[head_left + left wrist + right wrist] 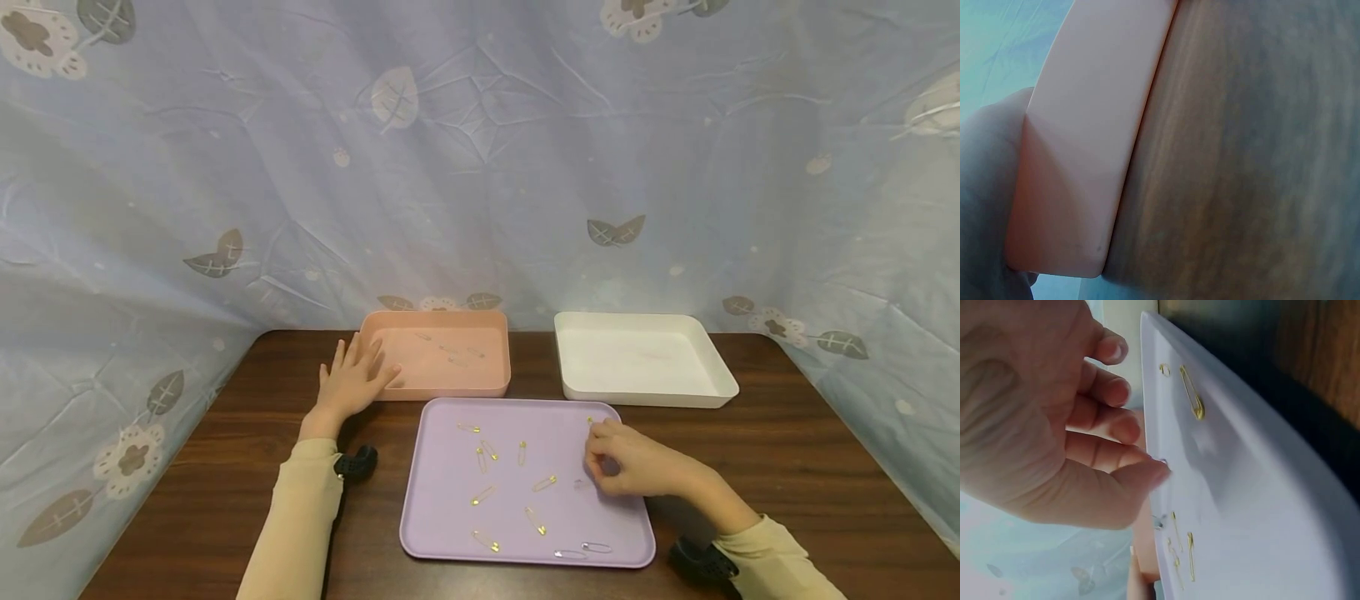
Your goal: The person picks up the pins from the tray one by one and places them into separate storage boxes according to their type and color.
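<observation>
Pin position: silver safety pin [581, 483], at the right hand's [637, 462] fingertips, over the lilac tray [435, 533], inward from its right edge.
Long axis: seemingly left to right, one end showing left of the fingers, the rest partly hidden.
Nearer hand: the right; the left hand [351, 390] is well apart, at the left rim of the salmon tray [435, 395].
Right-hand pose: across the lilac tray's right edge, thumb and forefinger pinching the pin, other fingers loosely bent.
Left-hand pose: fingers spread, grasping nothing.
</observation>
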`<state>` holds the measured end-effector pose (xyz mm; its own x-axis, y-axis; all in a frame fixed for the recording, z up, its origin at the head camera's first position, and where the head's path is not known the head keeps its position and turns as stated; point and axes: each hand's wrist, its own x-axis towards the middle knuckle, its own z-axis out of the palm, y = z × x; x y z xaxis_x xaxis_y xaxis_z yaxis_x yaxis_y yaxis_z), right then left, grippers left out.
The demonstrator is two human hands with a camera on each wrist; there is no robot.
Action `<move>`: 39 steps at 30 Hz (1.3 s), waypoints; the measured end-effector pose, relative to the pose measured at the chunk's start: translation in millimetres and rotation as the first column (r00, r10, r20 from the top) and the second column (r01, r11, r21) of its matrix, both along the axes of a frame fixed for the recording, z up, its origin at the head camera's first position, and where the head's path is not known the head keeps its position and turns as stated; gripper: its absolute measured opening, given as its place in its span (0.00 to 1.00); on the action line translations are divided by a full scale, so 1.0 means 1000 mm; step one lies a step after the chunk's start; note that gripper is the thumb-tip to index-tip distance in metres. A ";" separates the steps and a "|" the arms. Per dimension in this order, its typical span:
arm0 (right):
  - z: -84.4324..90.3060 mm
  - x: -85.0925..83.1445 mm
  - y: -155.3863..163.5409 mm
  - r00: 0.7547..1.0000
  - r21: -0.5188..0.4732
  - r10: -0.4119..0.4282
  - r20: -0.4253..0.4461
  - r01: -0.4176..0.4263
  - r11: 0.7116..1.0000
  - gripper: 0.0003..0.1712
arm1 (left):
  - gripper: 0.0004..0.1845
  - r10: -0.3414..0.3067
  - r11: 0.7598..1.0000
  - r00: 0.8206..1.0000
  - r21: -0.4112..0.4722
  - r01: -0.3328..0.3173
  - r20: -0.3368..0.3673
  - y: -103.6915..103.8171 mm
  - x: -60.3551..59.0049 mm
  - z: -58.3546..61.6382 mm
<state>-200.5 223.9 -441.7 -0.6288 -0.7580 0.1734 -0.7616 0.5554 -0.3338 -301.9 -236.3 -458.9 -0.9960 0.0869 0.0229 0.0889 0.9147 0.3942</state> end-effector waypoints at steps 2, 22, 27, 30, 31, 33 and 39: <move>-0.001 -0.001 -0.003 0.998 -0.007 0.003 -0.057 -0.004 1.000 0.15 | 0.45 0.001 1.000 1.000 0.002 -0.001 0.000 0.000 0.001 0.001; 0.009 -0.018 -0.041 0.963 0.018 0.003 -0.269 0.002 1.000 0.14 | 0.44 -0.004 1.000 1.000 0.023 0.004 0.010 0.002 0.003 0.003; 0.014 -0.025 -0.051 0.963 0.017 0.015 -0.270 -0.011 1.000 0.14 | 0.44 -0.006 0.999 1.000 0.035 0.006 0.011 0.002 0.004 0.003; 0.017 -0.031 -0.057 0.963 0.005 0.023 -0.270 -0.022 1.000 0.12 | 0.44 -0.007 0.999 1.000 0.036 0.006 0.010 0.001 0.004 0.003; 0.018 -0.032 -0.059 0.963 -0.002 0.022 -0.270 -0.024 1.000 0.12 | 0.44 -0.005 0.999 1.000 0.036 0.005 0.009 0.001 0.004 0.003; 0.020 -0.037 -0.064 0.961 -0.014 0.026 -0.274 -0.031 0.999 0.11 | 0.44 -0.003 0.999 1.000 0.034 0.003 0.006 0.001 0.004 0.003; 0.024 -0.051 -0.076 0.947 -0.028 0.038 -0.320 -0.049 0.998 0.11 | 0.44 -0.008 1.000 1.000 0.020 0.007 0.005 0.000 0.003 0.001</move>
<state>-251.1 148.3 -417.7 -0.5028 -0.7731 0.3866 -0.8546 0.5118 -0.0878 -298.6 -236.1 -457.7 -0.9954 0.0940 0.0202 0.0939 0.9060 0.4127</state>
